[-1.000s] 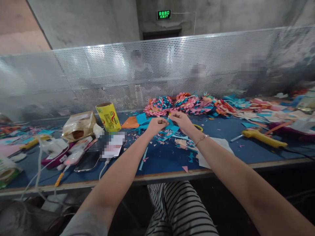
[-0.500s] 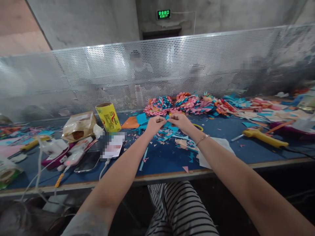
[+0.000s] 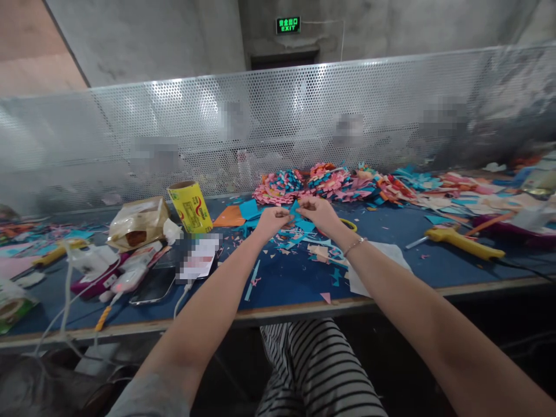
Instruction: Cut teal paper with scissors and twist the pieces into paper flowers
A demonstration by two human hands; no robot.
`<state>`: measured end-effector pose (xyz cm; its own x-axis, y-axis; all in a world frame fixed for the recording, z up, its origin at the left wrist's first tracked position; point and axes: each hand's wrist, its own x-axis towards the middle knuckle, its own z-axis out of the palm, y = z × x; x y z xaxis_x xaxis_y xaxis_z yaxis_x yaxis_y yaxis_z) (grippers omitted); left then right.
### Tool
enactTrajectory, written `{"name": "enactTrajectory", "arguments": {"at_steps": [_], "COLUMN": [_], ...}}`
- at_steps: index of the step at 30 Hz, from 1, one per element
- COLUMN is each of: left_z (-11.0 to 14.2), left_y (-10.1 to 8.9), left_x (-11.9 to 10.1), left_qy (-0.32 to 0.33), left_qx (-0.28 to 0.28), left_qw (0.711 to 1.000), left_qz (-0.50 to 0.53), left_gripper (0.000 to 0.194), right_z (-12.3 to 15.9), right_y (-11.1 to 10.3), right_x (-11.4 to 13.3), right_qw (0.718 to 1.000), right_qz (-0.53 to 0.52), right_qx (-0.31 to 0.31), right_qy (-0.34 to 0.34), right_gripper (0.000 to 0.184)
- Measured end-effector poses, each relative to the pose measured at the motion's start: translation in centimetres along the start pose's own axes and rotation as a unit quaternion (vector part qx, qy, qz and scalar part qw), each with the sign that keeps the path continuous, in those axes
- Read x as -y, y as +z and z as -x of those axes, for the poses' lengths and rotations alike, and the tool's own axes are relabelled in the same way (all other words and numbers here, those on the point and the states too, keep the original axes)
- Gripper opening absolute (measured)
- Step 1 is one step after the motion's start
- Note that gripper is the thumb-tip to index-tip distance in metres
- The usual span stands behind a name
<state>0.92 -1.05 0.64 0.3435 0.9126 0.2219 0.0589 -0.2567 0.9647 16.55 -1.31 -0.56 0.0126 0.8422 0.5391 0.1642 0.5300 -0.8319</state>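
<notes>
Hands pinching a blue paper piece over the worktop

I see my left hand (image 3: 270, 220) and right hand (image 3: 318, 212) with fingers closed on the blue paper piece (image 3: 296, 209), near the far edge, just before the paper flowers (image 3: 304, 182).

On the surface (image 3: 282, 284), the paper flowers (image 3: 304, 184) lie behind both hands. The snack can (image 3: 190, 207) stands to the left, the glue gun (image 3: 463, 242) lies to the right.
</notes>
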Motion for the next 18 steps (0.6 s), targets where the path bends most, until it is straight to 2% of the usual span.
{"name": "enactTrajectory", "arguments": {"at_steps": [11, 18], "left_z": [-0.09, -0.08], "left_y": [-0.08, -0.03], "left_x": [-0.17, -0.1], "left_qy": [-0.026, -0.046], "left_qx": [0.033, 0.053], "left_qw": [0.999, 0.997], "left_qz": [0.029, 0.037], "left_gripper": [0.02, 0.024], "right_z": [-0.26, -0.18], "right_y": [-0.01, 0.3], "right_x": [-0.43, -0.91], "right_qw": [1.0, 0.999], "right_qz": [-0.016, -0.029], "right_qx": [-0.008, 0.008], "right_qy": [0.01, 0.035], "right_gripper": [0.026, 0.031]}}
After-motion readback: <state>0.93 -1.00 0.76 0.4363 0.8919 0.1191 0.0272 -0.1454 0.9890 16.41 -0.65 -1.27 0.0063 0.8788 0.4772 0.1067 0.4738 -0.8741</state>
